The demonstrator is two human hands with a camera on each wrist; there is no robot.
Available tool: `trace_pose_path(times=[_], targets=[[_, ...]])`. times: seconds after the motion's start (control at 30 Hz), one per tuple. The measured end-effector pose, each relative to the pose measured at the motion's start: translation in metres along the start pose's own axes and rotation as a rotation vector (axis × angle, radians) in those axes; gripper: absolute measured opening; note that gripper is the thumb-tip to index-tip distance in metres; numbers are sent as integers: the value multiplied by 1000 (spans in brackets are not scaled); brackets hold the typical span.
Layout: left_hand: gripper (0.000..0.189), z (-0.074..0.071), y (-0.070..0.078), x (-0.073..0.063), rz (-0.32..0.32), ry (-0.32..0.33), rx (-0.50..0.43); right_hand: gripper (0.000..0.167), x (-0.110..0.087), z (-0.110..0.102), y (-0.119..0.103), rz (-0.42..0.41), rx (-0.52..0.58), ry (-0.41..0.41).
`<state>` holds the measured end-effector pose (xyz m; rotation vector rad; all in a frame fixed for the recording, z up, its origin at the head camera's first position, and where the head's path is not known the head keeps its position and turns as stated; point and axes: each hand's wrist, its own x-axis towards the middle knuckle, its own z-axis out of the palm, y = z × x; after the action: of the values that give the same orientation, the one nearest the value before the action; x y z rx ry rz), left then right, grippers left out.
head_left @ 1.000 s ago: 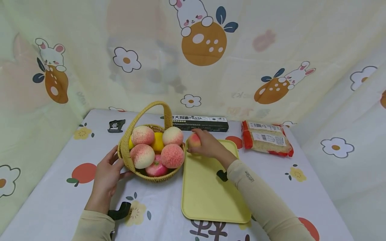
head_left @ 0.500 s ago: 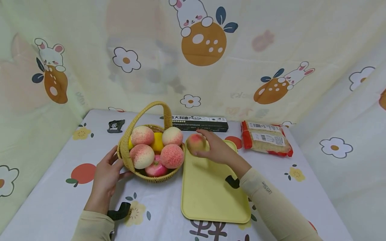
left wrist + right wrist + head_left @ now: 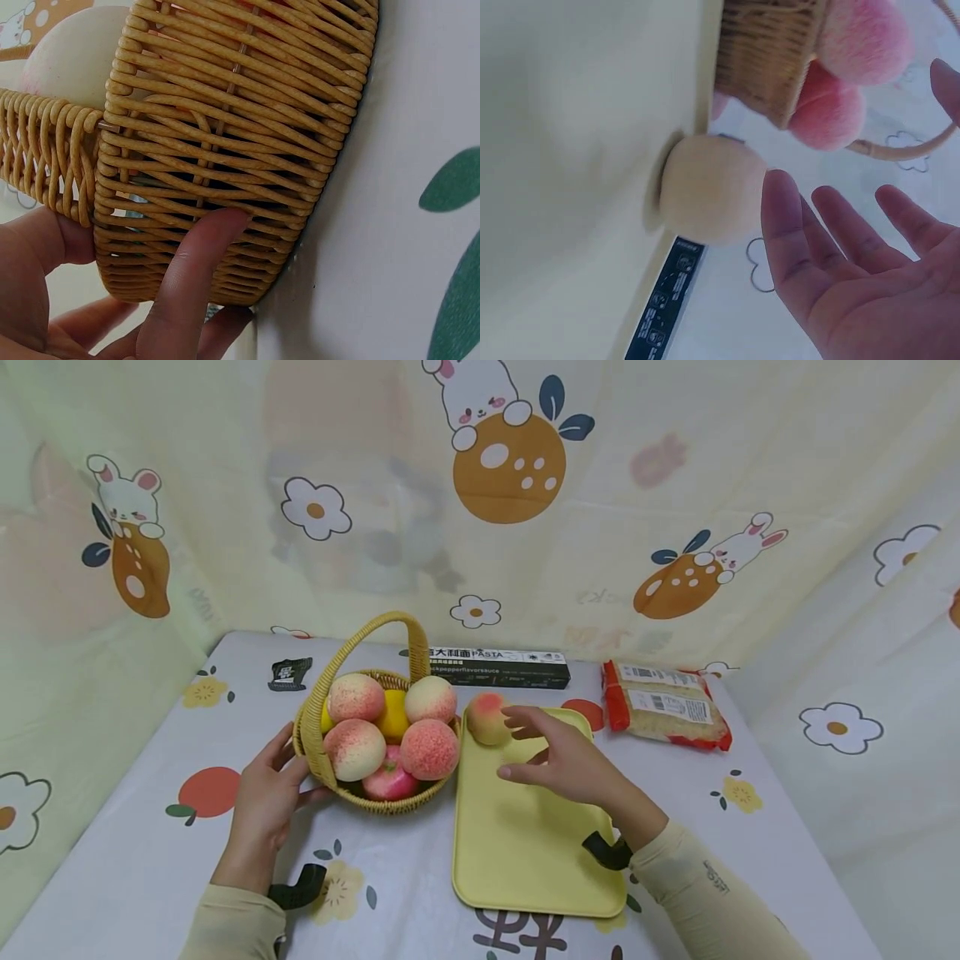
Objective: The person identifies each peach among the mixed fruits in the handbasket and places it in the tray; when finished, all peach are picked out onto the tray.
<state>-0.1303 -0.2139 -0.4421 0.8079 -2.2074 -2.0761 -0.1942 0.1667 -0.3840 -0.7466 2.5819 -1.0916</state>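
A wicker basket with an arched handle holds several peaches, a pink-red fruit and yellow fruit. Against its left side rests my left hand; in the left wrist view, the thumb lies along the woven wall. One peach sits at the far left corner of the yellow tray. Just to the right of it my right hand hovers over the tray, fingers spread and holding nothing. The right wrist view shows the fingertips apart from that peach.
A black pasta box lies behind the tray. A red-ended clear packet is at the back right. A small black packet lies at the back left. Patterned curtains enclose the table.
My right hand has let go of the peach, leaving it on the tray, and drawn back toward the right and nearer me. My left hand and the basket have stayed put.
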Motion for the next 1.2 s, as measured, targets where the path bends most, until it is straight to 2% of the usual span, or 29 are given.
trace_pose_path(times=[0.27,0.57,0.73,1.0,1.2], targets=[[75,-1,-1,-1,2,-7,0,74,-14,6,-15,-75,135,0],[75,-1,0,1,3,3,-2,80,2,21,-37,-118,182,-15],[75,-1,1,1,8,4,-5,82,14,29,-47,-136,145,-35],[75,-1,-2,1,16,-5,-6,81,30,41,-59,-208,38,-63],[74,-2,-4,2,20,-7,-8,77,39,50,-62,-255,-59,-53]])
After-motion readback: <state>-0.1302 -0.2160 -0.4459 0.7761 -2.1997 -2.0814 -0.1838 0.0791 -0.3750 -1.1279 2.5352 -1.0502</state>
